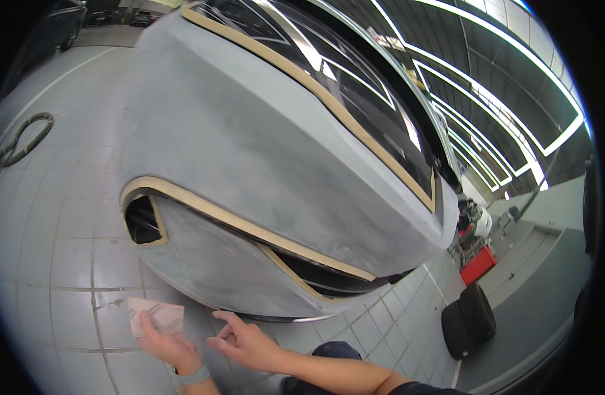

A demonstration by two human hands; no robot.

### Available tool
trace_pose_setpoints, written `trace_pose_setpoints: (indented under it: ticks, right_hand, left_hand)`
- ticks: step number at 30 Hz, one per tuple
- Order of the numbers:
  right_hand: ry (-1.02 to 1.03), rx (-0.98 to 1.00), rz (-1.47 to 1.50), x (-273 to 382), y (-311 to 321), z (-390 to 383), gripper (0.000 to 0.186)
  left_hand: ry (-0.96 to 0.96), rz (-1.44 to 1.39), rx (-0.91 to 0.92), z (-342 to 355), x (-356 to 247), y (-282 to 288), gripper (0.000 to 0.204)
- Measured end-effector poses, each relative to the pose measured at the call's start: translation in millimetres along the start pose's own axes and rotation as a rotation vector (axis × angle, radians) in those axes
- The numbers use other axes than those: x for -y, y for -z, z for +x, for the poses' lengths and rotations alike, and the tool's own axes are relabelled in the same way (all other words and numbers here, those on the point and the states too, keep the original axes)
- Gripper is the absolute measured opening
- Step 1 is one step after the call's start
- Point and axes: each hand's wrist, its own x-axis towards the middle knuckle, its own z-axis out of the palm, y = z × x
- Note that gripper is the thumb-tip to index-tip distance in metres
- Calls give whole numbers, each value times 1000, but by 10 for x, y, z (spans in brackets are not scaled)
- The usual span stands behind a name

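Note:
My left hand (164, 345), a watch band at its wrist, grips a pale pink sheet of sandpaper (159, 313) with grey print on the side facing up. The thumb lies on top of the sheet. Beside it, to the right, my right hand (246, 343) has its fingers apart and slightly bent, with nothing in them. Both hands are below the lower edge of a car body (203, 125). Its surface is dull, patchy grey and sanded-looking. Tan masking tape (249, 228) borders the dark lower opening (342, 282), and more runs along the glass above.
Grey floor tiles (72, 263) surround the car. A dark hose (35, 141) curls at the far left. On the right, black tyres (470, 319) stand near a grey wall, with a red container (478, 264) behind them. Another dark vehicle (42, 33) stands at the upper left.

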Motion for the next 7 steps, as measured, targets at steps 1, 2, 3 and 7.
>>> trace_pose_setpoints:
  ticks: [1, 2, 3, 7]
  right_hand:
    - [26, 28, 77, -77, 27, -20, 65]
    - [131, 53, 182, -144, 44, -16, 65]
    - [122, 53, 221, -186, 40, 25, 66]
    - [-79, 187, 621, -174, -490, 187, 64]
  left_hand:
    - [12, -2, -5, -41, -51, 27, 34]
    - [40, 4, 64, -67, -127, 29, 34]
    - [45, 0, 126, -83, -230, 2, 34]
    - [-195, 328, -155, -274, -865, 64, 35]
